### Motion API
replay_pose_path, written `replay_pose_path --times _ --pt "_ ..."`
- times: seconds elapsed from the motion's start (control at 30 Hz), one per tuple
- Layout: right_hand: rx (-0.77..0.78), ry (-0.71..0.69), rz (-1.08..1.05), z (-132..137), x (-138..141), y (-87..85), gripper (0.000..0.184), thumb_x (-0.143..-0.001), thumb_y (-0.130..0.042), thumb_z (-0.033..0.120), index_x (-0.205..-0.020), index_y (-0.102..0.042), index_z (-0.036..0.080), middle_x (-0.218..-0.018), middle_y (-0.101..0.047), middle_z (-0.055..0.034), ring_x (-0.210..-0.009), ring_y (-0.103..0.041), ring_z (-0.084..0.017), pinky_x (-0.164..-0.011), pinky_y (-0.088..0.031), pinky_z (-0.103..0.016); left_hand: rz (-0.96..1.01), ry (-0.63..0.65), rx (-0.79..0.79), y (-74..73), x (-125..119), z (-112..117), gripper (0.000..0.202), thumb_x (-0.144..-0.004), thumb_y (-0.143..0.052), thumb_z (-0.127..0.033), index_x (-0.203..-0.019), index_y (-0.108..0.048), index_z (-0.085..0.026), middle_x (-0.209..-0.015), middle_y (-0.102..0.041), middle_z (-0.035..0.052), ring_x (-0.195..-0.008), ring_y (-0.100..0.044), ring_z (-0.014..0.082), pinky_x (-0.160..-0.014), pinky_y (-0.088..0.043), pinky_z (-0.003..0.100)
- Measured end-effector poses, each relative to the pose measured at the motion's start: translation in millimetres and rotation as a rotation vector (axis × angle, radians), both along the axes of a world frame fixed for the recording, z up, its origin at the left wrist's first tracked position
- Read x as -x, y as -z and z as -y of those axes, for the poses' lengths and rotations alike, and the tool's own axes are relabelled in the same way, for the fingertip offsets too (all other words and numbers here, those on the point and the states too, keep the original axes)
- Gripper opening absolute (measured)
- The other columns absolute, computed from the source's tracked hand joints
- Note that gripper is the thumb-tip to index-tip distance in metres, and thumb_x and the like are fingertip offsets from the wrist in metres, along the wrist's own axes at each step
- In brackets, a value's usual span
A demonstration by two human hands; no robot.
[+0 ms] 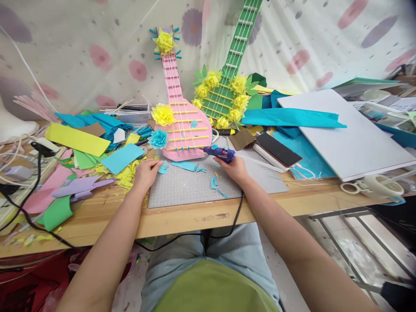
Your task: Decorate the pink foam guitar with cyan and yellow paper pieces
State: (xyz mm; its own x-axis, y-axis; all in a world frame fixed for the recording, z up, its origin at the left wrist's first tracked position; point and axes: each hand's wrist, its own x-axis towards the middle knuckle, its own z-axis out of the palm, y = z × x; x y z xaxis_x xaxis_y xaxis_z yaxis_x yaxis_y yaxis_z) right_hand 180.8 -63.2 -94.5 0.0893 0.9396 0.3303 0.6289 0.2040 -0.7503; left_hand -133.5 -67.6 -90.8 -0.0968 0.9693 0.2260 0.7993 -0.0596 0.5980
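Note:
My right hand (234,168) is closed around a dark blue glue gun (220,153), a glue stick (251,161) jutting from its back. The nozzle points left, at the lower edge of a pink paper lute (188,130) leaning upright with strings, yellow frets and paper flowers. Between the fingertips of my left hand (147,174) is a small blue paper piece (163,167), just below the lute's blue flower (158,138). Blue paper scraps (213,183) lie on the grey cutting mat (182,190) between my hands.
A green paper instrument (224,93) with yellow flowers leans behind. Coloured paper (78,138) and a power strip (35,173) crowd the left. A white board (351,134), a black-topped box (278,148) and tape rolls (380,186) occupy the right. The gun's black cord (238,212) hangs over the table edge.

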Motion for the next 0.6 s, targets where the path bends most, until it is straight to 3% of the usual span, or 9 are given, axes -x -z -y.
replay_pose_path --times 0.4,0.6 --pt "-0.027 -0.006 -0.028 -1 0 1.1 0.035 -0.069 -0.062 0.054 -0.076 -0.069 0.021 -0.065 -0.066 -0.0024 -0.065 -0.062 -0.022 -0.059 -0.046 -0.032 0.035 -0.078 -0.189 15.0 3 -10 0.025 -0.072 -0.058 -0.041 -0.068 -0.071 -0.020 -0.074 -0.064 0.0057 -0.079 -0.057 0.0215 -0.082 -0.043 0.035" --pt "-0.022 -0.019 -0.070 2 2 -2.5 0.034 -0.069 -0.063 0.052 -0.077 -0.069 0.020 -0.068 -0.067 -0.0024 -0.070 -0.062 -0.023 -0.062 -0.047 -0.033 0.169 -0.056 -0.172 6.2 -3 -2 0.030 -0.074 -0.054 -0.043 -0.076 -0.070 -0.018 -0.071 -0.065 0.0043 -0.066 -0.055 0.0169 -0.065 -0.042 0.029"
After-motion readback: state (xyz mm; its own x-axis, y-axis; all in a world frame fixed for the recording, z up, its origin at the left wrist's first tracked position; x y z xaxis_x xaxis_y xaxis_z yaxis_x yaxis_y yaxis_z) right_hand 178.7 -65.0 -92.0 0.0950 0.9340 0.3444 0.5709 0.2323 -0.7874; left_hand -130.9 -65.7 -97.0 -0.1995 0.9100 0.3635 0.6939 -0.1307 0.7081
